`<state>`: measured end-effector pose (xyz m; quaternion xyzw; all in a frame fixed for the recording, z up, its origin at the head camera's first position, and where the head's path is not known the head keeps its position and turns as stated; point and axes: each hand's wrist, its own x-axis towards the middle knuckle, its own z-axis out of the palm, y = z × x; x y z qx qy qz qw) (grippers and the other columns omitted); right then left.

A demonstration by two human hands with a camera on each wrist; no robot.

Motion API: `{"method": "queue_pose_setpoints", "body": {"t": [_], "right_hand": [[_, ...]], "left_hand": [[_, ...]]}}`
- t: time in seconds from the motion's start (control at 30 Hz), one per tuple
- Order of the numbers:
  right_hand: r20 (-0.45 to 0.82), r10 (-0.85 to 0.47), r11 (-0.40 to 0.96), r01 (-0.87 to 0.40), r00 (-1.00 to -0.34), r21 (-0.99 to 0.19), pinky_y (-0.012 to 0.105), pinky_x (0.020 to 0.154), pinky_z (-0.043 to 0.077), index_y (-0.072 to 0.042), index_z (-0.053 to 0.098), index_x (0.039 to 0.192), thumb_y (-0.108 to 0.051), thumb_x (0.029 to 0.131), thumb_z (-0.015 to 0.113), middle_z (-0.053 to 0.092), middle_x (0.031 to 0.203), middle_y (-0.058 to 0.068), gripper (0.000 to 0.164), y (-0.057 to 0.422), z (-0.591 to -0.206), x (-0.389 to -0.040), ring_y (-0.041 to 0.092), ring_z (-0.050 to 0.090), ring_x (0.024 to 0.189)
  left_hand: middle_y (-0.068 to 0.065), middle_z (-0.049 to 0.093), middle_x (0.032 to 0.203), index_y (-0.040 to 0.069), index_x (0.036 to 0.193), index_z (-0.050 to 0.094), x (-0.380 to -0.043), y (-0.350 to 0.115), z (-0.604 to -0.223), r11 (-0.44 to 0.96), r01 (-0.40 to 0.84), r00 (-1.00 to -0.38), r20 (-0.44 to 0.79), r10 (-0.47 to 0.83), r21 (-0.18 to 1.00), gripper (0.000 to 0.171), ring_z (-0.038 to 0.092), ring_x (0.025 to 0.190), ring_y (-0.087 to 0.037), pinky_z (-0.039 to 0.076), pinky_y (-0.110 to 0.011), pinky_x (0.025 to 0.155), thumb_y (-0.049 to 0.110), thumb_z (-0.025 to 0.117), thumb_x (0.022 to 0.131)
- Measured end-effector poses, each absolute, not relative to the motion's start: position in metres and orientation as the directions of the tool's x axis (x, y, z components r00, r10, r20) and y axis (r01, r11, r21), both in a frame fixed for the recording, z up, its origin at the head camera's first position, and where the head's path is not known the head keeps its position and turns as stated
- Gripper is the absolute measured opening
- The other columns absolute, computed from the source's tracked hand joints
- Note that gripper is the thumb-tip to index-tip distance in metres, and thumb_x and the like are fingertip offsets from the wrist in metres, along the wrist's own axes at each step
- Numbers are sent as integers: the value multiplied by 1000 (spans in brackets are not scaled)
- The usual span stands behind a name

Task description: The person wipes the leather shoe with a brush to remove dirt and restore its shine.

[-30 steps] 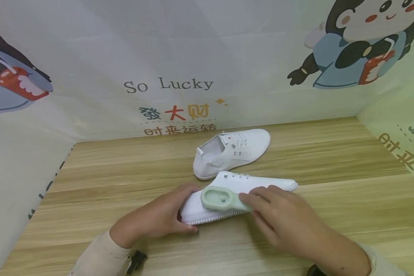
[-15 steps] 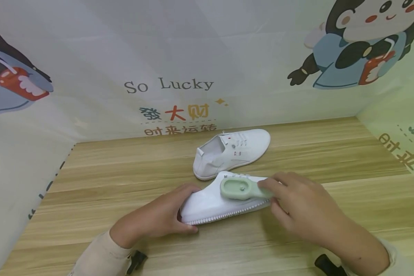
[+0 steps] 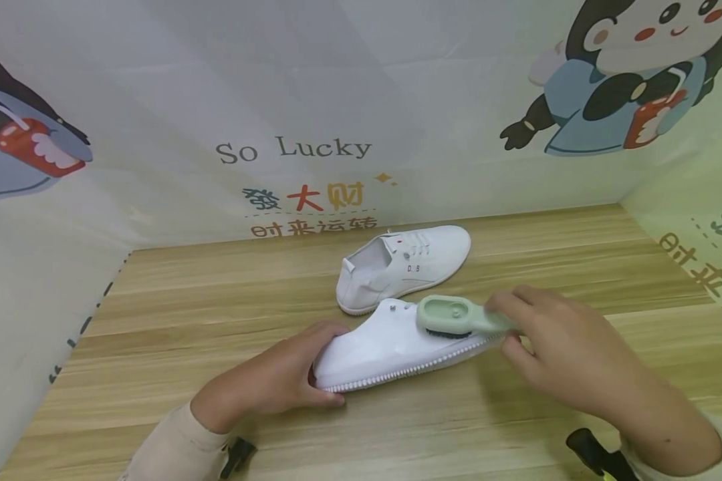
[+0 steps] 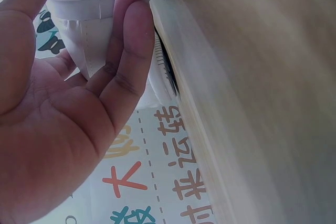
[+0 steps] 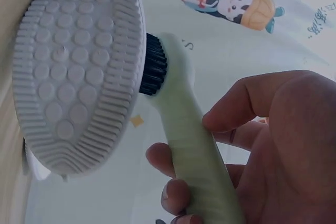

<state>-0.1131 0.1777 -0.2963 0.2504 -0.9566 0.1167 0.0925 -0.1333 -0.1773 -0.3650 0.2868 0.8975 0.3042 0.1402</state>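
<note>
A white canvas shoe (image 3: 373,347) lies tipped on its side, its ridged sole turned toward the person. My left hand (image 3: 277,367) grips the heel end; in the left wrist view its fingers (image 4: 134,51) curl round the heel. A pale green brush (image 3: 448,314) with dark bristles (image 5: 154,65) is held by the handle in my right hand (image 3: 571,354). Its bristles press on the shoe's side near the toe. The right wrist view shows the dotted sole (image 5: 79,66) beside the bristles, with thumb and fingers round the brush handle (image 5: 197,156).
A second white shoe (image 3: 421,260) stands upright just behind, close to the first one. The wood-patterned tabletop (image 3: 216,294) is bounded by a printed cloth backdrop (image 3: 313,80) at the back and sides. Dark camera mounts hang by both wrists.
My right hand has slid the brush along the shoe from near the heel toward the toe, moving right. The left hand and both shoes have stayed in place.
</note>
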Motion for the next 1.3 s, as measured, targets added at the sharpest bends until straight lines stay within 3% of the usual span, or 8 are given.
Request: {"method": "queue_pose_setpoints", "body": {"t": [0.43, 0.63, 0.83, 1.07, 1.3], "right_hand": [[115, -418, 876, -434, -901, -210, 27, 56, 36, -18, 63, 111, -17, 87, 64, 61, 90, -2, 24, 188, -289, -116, 12, 48, 68], [159, -449, 852, -475, -879, -220, 28, 59, 38, -19, 64, 110, -13, 86, 62, 61, 92, -2, 24, 182, -292, -113, 11, 47, 69], [213, -477, 828, -517, -853, -218, 32, 65, 47, -16, 65, 111, -10, 83, 61, 66, 101, 2, 28, 170, -300, -110, 12, 54, 76], [294, -545, 778, -605, -785, -173, 31, 66, 49, -16, 65, 112, -10, 82, 64, 63, 95, -3, 31, 150, -315, -103, 8, 55, 77], [433, -645, 656, -747, -630, -109, 35, 82, 56, -14, 64, 126, -13, 85, 73, 67, 111, 0, 42, 128, -340, -93, 15, 66, 97]], "left_hand": [[3, 53, 136, 17, 142, 45, -133, -178, -365, 645, 432, -797, -67, 600, 631, 80, 54, 115, -10, 46, -35, 102, 27, 88, 76], [6, 52, 135, 18, 141, 45, -132, -178, -364, 654, 419, -802, -80, 592, 630, 80, 53, 115, -9, 46, -34, 102, 27, 88, 75], [5, 52, 135, 18, 141, 45, -132, -178, -364, 654, 422, -801, -78, 593, 628, 79, 54, 114, -9, 46, -33, 101, 28, 88, 76], [4, 52, 133, 18, 141, 45, -133, -178, -364, 646, 436, -797, -65, 601, 626, 78, 54, 112, -10, 47, -33, 99, 28, 88, 76], [5, 53, 134, 20, 141, 46, -132, -178, -364, 631, 447, -791, -49, 609, 634, 78, 54, 112, -9, 47, -32, 99, 26, 88, 76]]}}
